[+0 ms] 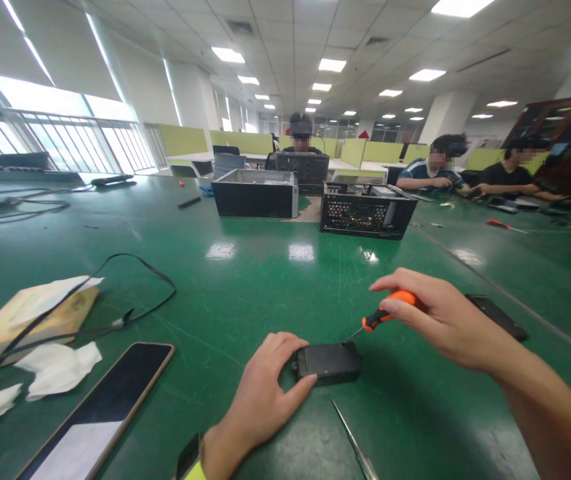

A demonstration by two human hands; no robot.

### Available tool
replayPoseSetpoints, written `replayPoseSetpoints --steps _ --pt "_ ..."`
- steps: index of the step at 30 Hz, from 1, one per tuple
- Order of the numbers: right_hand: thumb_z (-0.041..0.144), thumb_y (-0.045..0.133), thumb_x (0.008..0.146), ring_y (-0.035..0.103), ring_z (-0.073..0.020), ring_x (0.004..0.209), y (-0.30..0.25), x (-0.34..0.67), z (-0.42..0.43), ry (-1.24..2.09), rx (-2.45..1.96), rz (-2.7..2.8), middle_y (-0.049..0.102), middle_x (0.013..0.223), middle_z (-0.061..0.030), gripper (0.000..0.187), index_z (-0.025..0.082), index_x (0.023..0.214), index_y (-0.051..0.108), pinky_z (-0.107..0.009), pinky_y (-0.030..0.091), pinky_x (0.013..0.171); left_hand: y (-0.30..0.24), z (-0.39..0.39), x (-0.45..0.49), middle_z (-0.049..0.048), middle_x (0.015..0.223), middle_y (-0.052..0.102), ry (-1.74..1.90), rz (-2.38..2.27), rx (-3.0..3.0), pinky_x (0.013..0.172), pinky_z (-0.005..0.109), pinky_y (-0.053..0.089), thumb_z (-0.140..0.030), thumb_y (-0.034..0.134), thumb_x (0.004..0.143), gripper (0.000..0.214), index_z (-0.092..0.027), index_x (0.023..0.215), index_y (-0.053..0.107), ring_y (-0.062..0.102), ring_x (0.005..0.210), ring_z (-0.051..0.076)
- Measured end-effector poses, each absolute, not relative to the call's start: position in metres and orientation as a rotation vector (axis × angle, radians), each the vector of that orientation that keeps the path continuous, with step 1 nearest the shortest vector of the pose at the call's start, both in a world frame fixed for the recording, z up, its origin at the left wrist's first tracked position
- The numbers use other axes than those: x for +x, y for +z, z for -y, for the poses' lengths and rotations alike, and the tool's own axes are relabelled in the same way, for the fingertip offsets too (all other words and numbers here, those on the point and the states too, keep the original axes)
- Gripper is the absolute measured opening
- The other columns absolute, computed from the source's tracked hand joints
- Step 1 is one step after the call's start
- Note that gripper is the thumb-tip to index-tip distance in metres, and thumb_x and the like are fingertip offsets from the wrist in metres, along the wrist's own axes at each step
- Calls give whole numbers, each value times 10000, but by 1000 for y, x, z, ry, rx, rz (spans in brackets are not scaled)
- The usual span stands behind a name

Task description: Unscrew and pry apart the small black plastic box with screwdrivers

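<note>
My left hand (pixel 260 393) grips a small black rectangular device (pixel 329 362) lying flat on the green table (pixel 245 280), thumb and fingers around its left end. My right hand (pixel 440 317) holds a screwdriver (pixel 382 313) with an orange and black handle. Its thin tip slants down and left onto the top right corner of the device. A wristband shows at my left wrist.
Metal tweezers (pixel 355 443) lie just in front of the device. A phone (pixel 100 413), crumpled tissues (pixel 58 367), a flat box (pixel 25 320) and a black cable (pixel 130 313) lie at the left. A dark flat part (pixel 498 317) lies behind my right hand. Two open computer cases (pixel 365 210) stand mid-table. Three people sit beyond.
</note>
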State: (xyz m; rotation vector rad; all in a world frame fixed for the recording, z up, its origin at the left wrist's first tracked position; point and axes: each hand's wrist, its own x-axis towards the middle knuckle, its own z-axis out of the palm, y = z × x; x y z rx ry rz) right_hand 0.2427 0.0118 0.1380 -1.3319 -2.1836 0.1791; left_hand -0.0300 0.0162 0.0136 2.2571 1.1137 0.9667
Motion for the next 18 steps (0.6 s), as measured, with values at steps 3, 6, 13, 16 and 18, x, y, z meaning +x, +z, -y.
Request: replayPoseSetpoints --steps 3,6,13,16,18 --pt "403 554 925 633 -146 687 143 228 -16 138 -1320 2129 705 923 -35 302 232 1152 654 -256 498 607 11 -16 -31 75 1088 619 955 -1102 2262 897 428 503 -227 673 828 304 -227 1120 588 583 1012 260" --pt "382 580 915 628 -117 614 138 220 -17 119 -1253 2092 722 915 -19 290 239 1149 674 -231 482 556 10 -16 -32 74 1091 616 940 -1102 2265 908 428 492 -229 671 836 300 -226 1123 584 575 1022 260" --pt "519 619 859 608 -146 545 134 224 -16 -126 -1339 2064 696 665 -1 305 233 825 718 -263 443 543 11 -16 -31 72 1081 617 934 -1105 2270 897 425 489 -235 669 840 295 -225 1122 581 573 1008 259" --pt "440 588 892 623 -148 620 137 230 -15 -44 -1332 2104 718 844 -25 276 234 1040 697 -263 467 564 12 -16 -31 76 1081 618 937 -1102 2272 894 426 490 -241 668 840 291 -222 1118 584 575 1005 262" --pt "390 573 908 605 -129 612 138 232 -15 37 -1306 2124 708 885 -21 272 236 1109 673 -247 460 547 12 -16 -31 77 1085 616 936 -1100 2274 894 424 489 -240 669 839 298 -220 1124 582 573 1011 263"
